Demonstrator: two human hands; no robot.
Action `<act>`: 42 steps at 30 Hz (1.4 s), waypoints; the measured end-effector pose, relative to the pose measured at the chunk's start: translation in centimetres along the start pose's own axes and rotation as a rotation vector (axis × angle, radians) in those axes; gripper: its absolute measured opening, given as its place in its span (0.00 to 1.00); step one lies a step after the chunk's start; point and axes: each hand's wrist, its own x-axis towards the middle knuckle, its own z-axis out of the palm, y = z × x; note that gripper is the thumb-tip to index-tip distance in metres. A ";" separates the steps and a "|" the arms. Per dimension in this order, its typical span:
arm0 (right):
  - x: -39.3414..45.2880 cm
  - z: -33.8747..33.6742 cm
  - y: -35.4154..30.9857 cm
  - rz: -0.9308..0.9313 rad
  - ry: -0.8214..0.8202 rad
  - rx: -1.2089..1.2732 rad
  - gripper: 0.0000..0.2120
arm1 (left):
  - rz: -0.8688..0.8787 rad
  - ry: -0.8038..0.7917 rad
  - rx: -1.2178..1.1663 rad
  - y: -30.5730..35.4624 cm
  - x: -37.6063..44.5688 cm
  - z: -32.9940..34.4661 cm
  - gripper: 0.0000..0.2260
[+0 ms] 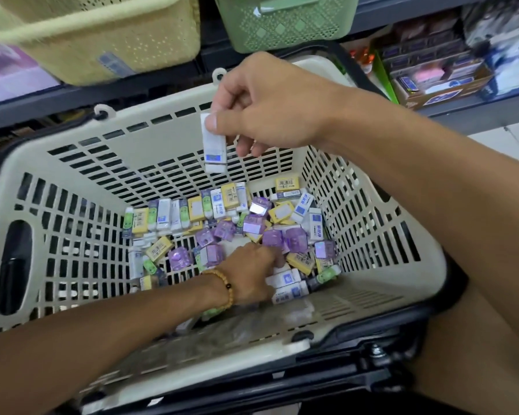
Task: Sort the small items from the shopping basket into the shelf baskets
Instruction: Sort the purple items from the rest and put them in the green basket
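Note:
A cream shopping basket point(72, 163) fills the middle of the view, its bottom covered with several small items point(222, 217): white-and-blue, yellow, green and purple packets. My right hand point(270, 106) is raised above the basket and pinches a white eraser with a blue label point(213, 145) between thumb and fingers. My left hand point(252, 271), with a bead bracelet at the wrist, reaches down into the pile; its fingertips are among the purple and white items and what they hold is hidden. A yellow shelf basket point(102, 34) and a green shelf basket point(285, 22) stand above on the shelf.
A dark shelf edge point(132, 91) runs behind the shopping basket. To the right, lower shelves hold a cardboard box with stationery packs point(438, 76). The basket rests on a black frame point(342, 369). A pink basket edge point(0, 64) shows at far left.

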 end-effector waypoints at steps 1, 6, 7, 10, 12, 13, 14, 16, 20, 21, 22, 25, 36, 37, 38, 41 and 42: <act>0.0 0.0 0.0 -0.003 0.000 -0.001 0.10 | 0.016 -0.006 -0.021 -0.6 -0.2 -0.5 0.17; 0.1 0.1 0.1 -0.008 -0.002 -0.009 0.09 | 0.027 -0.015 -0.137 -1.7 -0.7 -2.0 0.21; 0.1 0.1 0.0 -0.009 -0.003 -0.009 0.09 | 0.019 -0.033 -0.155 -1.1 -0.7 -1.5 0.24; 0.1 0.1 -0.1 -0.012 0.000 -0.010 0.10 | 0.047 -0.007 -0.012 0.5 -0.6 0.6 0.31; 0.1 0.0 0.0 -0.005 0.002 -0.005 0.10 | 0.048 0.001 -0.018 0.8 -0.4 1.3 0.31; 0.1 -0.1 0.1 -0.003 0.002 -0.002 0.10 | 0.026 -0.012 -0.048 0.7 -0.2 1.3 0.30; 0.1 -0.2 0.2 -0.002 0.000 -0.004 0.10 | -0.002 -0.028 -0.061 0.7 0.0 1.2 0.28; 0.2 -0.3 0.2 0.005 -0.001 -0.011 0.10 | -0.040 -0.087 -0.038 0.9 0.3 1.1 0.27; 0.6 -0.2 0.4 0.005 -0.001 -0.024 0.10 | -0.044 -0.133 -0.056 1.1 0.6 1.1 0.26; 0.7 -0.2 0.5 0.006 -0.006 -0.027 0.10 | -0.047 -0.127 -0.076 1.2 0.5 1.0 0.27; 0.8 -0.2 0.5 0.006 -0.011 -0.034 0.10 | -0.049 -0.114 -0.084 1.3 0.5 0.9 0.27; 0.9 0.1 0.7 0.006 -0.006 -0.066 0.10 | -0.066 -0.128 -0.075 1.8 0.4 1.1 0.24; 1.3 0.6 1.3 0.014 -0.018 -0.098 0.10 | -0.139 -0.397 -0.278 1.4 0.9 0.2 0.26; 1.3 0.6 1.4 0.016 -0.022 -0.102 0.10 | -0.129 -0.379 -0.251 1.4 0.8 0.3 0.26; 1.4 0.7 1.5 0.020 -0.026 -0.105 0.10 | -0.124 -0.358 -0.226 1.4 0.8 0.4 0.26; 1.7 0.8 1.9 0.031 -0.025 -0.107 0.10 | -0.101 -0.316 -0.210 1.2 0.8 0.1 0.21; 1.8 0.9 2.1 0.034 -0.024 -0.110 0.10 | -0.091 -0.319 -0.219 1.0 0.9 -0.1 0.19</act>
